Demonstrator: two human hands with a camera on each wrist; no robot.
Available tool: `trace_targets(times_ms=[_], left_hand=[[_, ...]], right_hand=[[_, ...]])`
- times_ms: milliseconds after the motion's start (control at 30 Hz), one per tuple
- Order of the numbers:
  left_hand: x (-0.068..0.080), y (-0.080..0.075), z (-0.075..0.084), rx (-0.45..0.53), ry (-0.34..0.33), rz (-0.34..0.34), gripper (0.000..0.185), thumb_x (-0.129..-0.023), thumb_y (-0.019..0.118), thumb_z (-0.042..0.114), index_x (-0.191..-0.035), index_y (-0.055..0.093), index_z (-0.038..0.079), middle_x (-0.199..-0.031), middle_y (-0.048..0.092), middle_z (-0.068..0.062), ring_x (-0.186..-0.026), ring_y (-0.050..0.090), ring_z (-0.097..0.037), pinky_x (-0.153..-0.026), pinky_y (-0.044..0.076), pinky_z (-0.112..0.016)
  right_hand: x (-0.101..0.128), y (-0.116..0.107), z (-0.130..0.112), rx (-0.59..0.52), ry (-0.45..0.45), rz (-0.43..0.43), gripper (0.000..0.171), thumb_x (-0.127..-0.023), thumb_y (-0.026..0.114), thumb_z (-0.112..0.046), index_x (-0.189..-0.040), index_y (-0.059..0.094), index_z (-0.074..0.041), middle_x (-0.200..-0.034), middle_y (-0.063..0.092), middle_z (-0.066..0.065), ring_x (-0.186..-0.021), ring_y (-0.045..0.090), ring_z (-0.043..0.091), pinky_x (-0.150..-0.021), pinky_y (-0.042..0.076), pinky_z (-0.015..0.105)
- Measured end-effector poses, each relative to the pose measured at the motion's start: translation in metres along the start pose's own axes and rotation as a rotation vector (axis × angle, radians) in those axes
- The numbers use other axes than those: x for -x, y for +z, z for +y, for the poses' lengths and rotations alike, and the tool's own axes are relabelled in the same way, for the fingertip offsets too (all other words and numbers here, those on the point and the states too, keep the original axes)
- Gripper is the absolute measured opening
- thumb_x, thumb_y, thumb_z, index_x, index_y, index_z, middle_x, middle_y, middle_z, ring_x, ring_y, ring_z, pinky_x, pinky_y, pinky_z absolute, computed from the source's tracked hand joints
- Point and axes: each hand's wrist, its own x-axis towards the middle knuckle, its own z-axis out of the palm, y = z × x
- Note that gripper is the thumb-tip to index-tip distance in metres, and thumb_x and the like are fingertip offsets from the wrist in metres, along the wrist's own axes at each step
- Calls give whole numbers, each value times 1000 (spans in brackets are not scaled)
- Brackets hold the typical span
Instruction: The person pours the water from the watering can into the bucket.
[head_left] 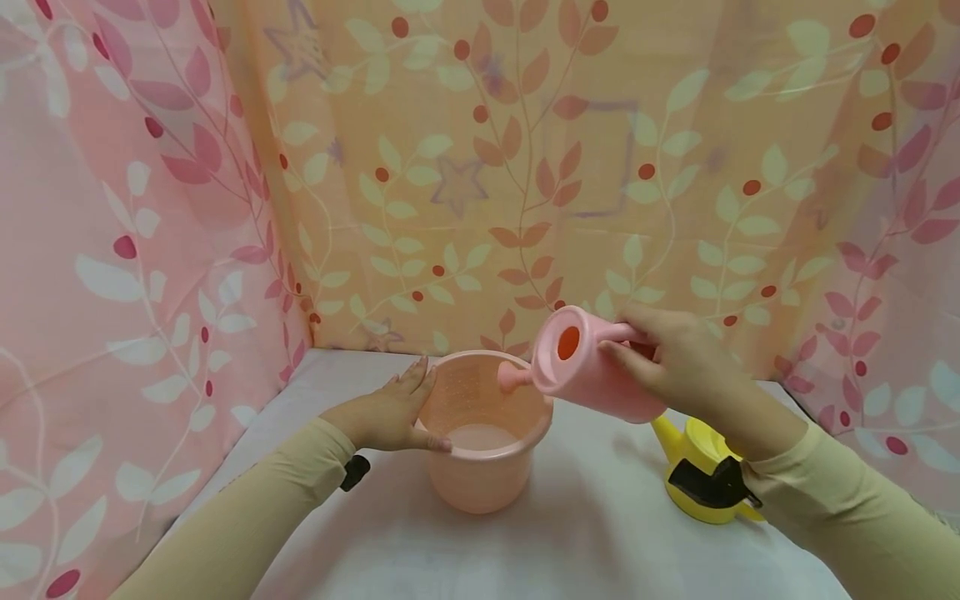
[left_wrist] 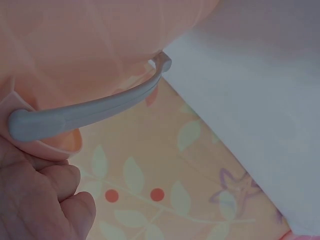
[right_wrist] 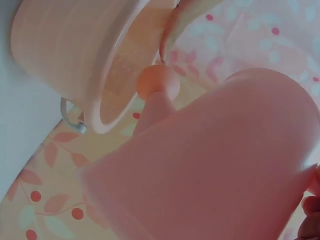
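A pink plastic bucket (head_left: 480, 483) stands upright on the table, its grey handle (left_wrist: 95, 114) hanging at the far side. My left hand (head_left: 386, 408) holds the bucket's left rim, thumb across the front edge; curled fingers (left_wrist: 65, 180) show below the handle's mount in the left wrist view. My right hand (head_left: 678, 358) grips the handle of a pink watering can (head_left: 611, 375). The can is tilted left, its round sprinkler head (right_wrist: 158, 83) over the bucket's right side. I cannot tell whether water is flowing. Its base is toward the right.
A yellow watering can (head_left: 701, 496) stands on the white table (head_left: 600, 550) at the right, partly hidden by my right wrist and its black strap. Leaf-patterned cloth (head_left: 480, 183) closes in the back and both sides.
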Motion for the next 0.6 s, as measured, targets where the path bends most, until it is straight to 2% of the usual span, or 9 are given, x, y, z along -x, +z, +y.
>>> trace_targets(times_ms=[133, 300, 400, 500, 600], left_hand=[[1, -1, 0, 5, -8, -8, 120, -66, 48, 81, -146, 7, 0, -151, -6, -18, -139, -4, -26, -111, 10, -45], [2, -2, 1, 7, -13, -9, 120, -66, 48, 80, -146, 6, 0, -151, -6, -17, -139, -4, -25, -111, 10, -45], [2, -2, 1, 8, -9, -8, 121, -66, 48, 80, -145, 6, -1, -151, -5, -18, -139, -3, -26, -111, 10, -46], [2, -2, 1, 10, -4, -9, 121, -67, 49, 80, -145, 7, -2, -151, -5, -19, -139, -3, -27, -111, 10, -47], [2, -2, 2, 2, -10, -14, 121, -66, 47, 81, -145, 6, -1, -151, -6, -18, -139, -3, -25, -111, 10, -45]], right_hand=[[6, -2, 3, -8, 102, -14, 12, -81, 70, -24, -82, 60, -17, -66, 53, -6, -62, 47, 13, -51, 44, 25], [12, -2, 9, -62, 149, 11, 12, -82, 69, -24, -87, 63, -15, -70, 58, -4, -65, 50, 15, -54, 46, 25], [18, -3, 12, -103, 215, 24, 12, -84, 67, -26, -88, 62, -16, -74, 60, -3, -69, 52, 14, -57, 48, 24], [26, -3, 14, -117, 271, 78, 11, -84, 67, -25, -86, 62, -16, -74, 59, -2, -70, 50, 12, -58, 46, 20], [31, -3, 15, -111, 281, 154, 11, -82, 69, -21, -81, 61, -14, -69, 55, -1, -66, 47, 10, -54, 42, 18]])
